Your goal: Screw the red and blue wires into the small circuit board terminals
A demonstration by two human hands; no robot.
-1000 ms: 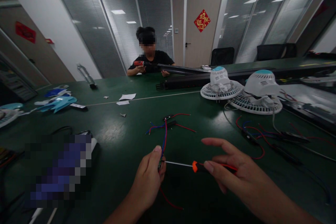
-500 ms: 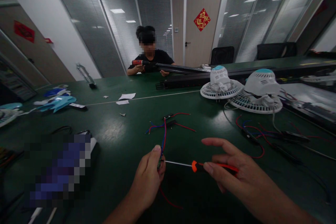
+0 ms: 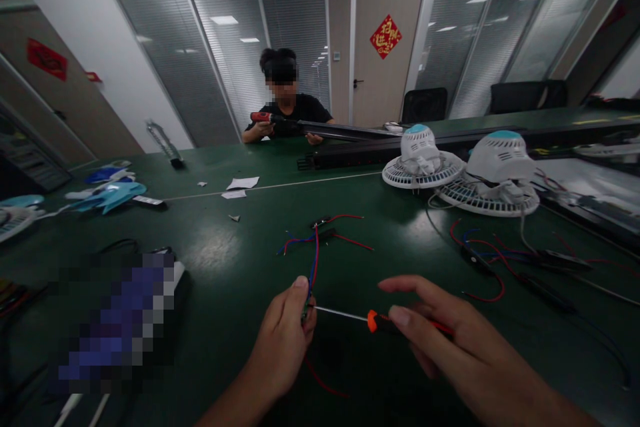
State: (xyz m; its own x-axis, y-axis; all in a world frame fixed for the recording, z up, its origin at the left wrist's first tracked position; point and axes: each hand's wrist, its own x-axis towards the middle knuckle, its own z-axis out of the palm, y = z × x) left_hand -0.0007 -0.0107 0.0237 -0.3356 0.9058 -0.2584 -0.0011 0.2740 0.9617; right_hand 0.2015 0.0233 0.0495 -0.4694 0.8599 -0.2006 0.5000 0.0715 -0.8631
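Between the thumb and fingers of my left hand [image 3: 285, 327] is a small green circuit board [image 3: 306, 305], mostly hidden by the hand. Red and blue wires [image 3: 315, 257] run up from it, and a red wire trails below. My right hand [image 3: 450, 333] holds a screwdriver [image 3: 375, 321] by its orange and black handle, thumb on top and index finger stretched out above it. The screwdriver's thin shaft points left, and its tip meets the board's edge at my left fingers; the exact contact point is too small to make out.
Wired black modules [image 3: 327, 235] lie ahead of my hands, more wired modules [image 3: 475, 259] to the right. Two white fans [image 3: 423, 170] stand behind those. A pixelated object [image 3: 115, 327] is at left. Across the green table [image 3: 200, 247], a person [image 3: 295, 110] holds a red-ended tool.
My right index finger has dropped slightly toward the screwdriver, and the handle has turned a little. The left hand and the board stay nearly in place.
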